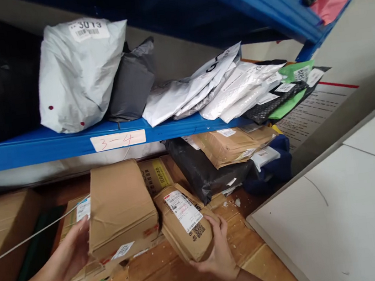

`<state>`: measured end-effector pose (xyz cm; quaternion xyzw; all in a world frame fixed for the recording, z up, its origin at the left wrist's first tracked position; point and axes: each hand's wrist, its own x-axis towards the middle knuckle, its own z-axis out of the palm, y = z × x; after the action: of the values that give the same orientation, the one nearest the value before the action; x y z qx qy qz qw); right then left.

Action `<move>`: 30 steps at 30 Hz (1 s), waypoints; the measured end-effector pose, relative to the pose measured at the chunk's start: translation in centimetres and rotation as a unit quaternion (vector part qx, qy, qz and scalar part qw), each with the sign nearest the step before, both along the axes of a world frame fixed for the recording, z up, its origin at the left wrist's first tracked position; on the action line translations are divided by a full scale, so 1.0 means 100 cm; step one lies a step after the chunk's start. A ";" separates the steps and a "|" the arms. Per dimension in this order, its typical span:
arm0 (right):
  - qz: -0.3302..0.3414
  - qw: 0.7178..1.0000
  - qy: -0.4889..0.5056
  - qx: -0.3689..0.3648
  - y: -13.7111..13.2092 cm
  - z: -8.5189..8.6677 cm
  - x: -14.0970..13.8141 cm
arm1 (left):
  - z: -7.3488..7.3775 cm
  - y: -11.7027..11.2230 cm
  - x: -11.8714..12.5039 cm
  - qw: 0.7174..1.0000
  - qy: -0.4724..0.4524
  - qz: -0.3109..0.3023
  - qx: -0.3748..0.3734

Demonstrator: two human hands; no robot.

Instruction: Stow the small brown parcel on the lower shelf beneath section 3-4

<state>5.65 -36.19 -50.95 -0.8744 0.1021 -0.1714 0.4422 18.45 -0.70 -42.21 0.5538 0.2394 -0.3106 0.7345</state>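
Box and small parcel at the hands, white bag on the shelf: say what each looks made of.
Box at the left hand: matte brown cardboard, taped.
Small parcel in the right hand: seemingly brown paper or thin card, wrinkled, paper label.
White bag: likely plastic film, soft folds, slight sheen.

Hands counted: two, left hand (71, 253) and right hand (220, 252). Parcels in hand, lower centre: two, one taped box (120, 209) and one labelled parcel (185, 226).
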 end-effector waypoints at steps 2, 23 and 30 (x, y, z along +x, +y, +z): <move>0.006 0.999 -0.026 -0.021 -0.003 -0.010 -0.001 | -0.011 -0.002 -0.011 0.998 0.064 -0.012 0.007; 0.043 0.993 -0.105 0.033 -0.013 0.024 -0.003 | -0.039 0.005 -0.005 0.979 0.059 -0.020 -0.195; 0.064 0.990 0.005 0.125 -0.038 0.046 -0.030 | -0.005 -0.011 0.008 0.997 -0.033 -0.003 -0.068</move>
<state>2.63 -40.03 -46.34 -0.8177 0.0692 -0.1241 0.5578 19.27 -1.85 -42.75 0.5128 0.1919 -0.3104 0.7771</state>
